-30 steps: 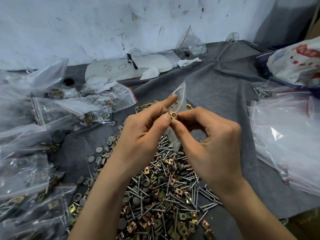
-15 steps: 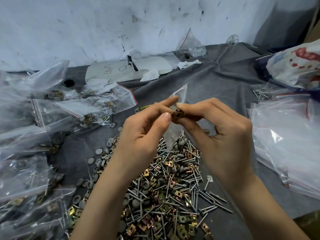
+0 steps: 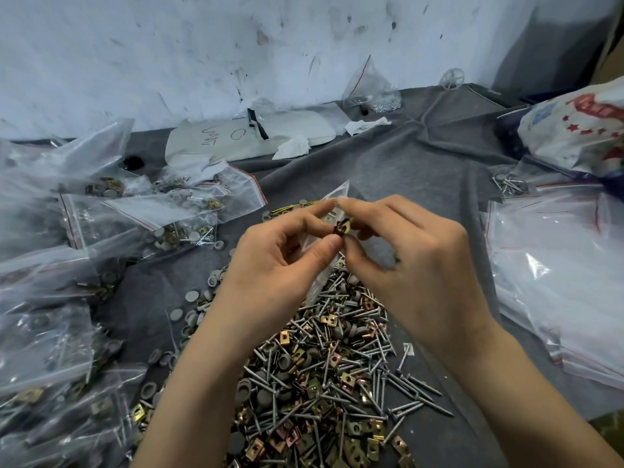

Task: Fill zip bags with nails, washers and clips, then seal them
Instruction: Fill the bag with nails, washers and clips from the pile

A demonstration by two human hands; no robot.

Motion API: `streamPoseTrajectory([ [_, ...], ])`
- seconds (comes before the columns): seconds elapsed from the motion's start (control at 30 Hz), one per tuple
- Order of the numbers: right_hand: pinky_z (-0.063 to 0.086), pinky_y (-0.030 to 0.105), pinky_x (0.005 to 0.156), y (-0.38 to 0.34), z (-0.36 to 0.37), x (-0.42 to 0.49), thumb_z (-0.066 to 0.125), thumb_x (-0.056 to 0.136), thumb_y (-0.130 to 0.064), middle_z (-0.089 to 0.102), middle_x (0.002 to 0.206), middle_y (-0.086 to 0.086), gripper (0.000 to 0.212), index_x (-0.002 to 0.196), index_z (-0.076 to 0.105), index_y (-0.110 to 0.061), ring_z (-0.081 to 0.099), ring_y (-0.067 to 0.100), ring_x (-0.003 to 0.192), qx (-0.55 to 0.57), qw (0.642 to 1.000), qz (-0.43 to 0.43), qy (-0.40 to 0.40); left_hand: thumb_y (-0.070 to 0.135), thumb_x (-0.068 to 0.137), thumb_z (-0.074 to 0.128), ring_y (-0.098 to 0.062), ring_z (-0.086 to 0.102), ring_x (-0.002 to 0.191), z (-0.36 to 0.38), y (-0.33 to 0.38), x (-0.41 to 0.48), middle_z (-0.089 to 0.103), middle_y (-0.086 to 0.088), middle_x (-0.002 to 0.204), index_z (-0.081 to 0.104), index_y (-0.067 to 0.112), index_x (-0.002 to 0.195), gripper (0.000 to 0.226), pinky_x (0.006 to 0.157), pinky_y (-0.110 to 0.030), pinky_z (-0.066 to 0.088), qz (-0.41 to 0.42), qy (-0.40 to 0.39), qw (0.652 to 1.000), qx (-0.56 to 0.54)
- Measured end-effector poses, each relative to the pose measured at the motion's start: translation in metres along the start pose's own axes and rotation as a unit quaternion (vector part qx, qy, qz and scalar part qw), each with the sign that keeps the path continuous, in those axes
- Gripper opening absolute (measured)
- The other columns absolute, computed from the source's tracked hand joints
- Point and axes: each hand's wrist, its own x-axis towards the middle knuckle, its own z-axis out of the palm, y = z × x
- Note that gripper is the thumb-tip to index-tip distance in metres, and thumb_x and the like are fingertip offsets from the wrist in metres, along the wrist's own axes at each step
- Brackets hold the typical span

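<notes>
Two hands, left hand (image 3: 270, 268) and right hand (image 3: 418, 265); one clip (image 3: 342, 228) and one small zip bag (image 3: 338, 194) between them. One loose heap (image 3: 324, 383) of nails, washers and clips, beyond counting. Two crumpled tissues (image 3: 292, 147) at upper centre. One printed bag (image 3: 574, 130) at upper right.

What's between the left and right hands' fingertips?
Head view: a brass clip, pinched by the right hand, at the mouth of the clear zip bag that the left hand holds.
</notes>
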Motion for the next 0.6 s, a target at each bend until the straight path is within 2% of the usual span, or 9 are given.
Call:
streamPoseTrajectory([
  [0.13, 0.052, 0.035, 0.073, 0.002, 0.002, 0.002, 0.067, 0.080, 0.000, 0.069, 0.084, 0.011, 0.018, 0.097, 0.072, 0.000, 0.066, 0.027, 0.076, -0.006, 0.999, -0.043, 0.004, 0.024, 0.074, 0.063, -0.007, 0.060, 0.118, -0.001, 0.002, 0.000, 0.065, 0.002, 0.122, 0.065, 0.007, 0.082, 0.018, 0.099, -0.028, 0.049, -0.012, -0.002, 1.000, -0.013],
  [0.27, 0.050, 0.028, 0.074, 0.007, 0.003, 0.007, 0.068, 0.080, 0.001, 0.067, 0.083, 0.012, 0.013, 0.092, 0.073, 0.001, 0.064, 0.027, 0.076, -0.001, 0.997, -0.081, 0.018, 0.025, 0.079, 0.064, -0.006, 0.061, 0.115, -0.008, 0.002, 0.000, 0.070, -0.001, 0.117, 0.071, 0.013, 0.083, 0.015, 0.092, -0.019, 0.048, -0.032, -0.021, 0.997, -0.060],
  [0.4, 0.051, 0.027, 0.076, 0.009, 0.005, 0.008, 0.065, 0.084, 0.000, 0.068, 0.085, 0.014, 0.012, 0.094, 0.073, 0.002, 0.064, 0.026, 0.077, 0.017, 0.994, -0.103, 0.045, 0.024, 0.080, 0.063, -0.007, 0.065, 0.106, -0.007, 0.000, 0.000, 0.074, 0.004, 0.105, 0.078, 0.019, 0.090, 0.020, 0.089, -0.019, 0.049, -0.059, -0.039, 0.988, -0.136],
  [0.5, 0.052, 0.028, 0.075, 0.009, 0.007, 0.007, 0.065, 0.084, 0.000, 0.069, 0.085, 0.014, 0.012, 0.093, 0.073, 0.004, 0.065, 0.026, 0.076, 0.020, 0.991, -0.113, 0.062, 0.021, 0.080, 0.061, -0.002, 0.065, 0.097, -0.008, 0.002, -0.001, 0.074, 0.008, 0.094, 0.079, 0.021, 0.086, 0.019, 0.082, -0.014, 0.048, -0.065, -0.062, 0.981, -0.170],
  [0.6, 0.051, 0.024, 0.075, 0.010, 0.007, 0.007, 0.066, 0.085, -0.003, 0.068, 0.084, 0.012, 0.011, 0.091, 0.073, 0.003, 0.064, 0.023, 0.075, 0.030, 0.991, -0.115, 0.066, 0.019, 0.080, 0.067, -0.012, 0.057, 0.084, -0.007, 0.002, -0.001, 0.064, 0.004, 0.079, 0.075, 0.020, 0.077, 0.008, 0.083, -0.026, 0.044, -0.062, -0.078, 0.983, -0.156],
])
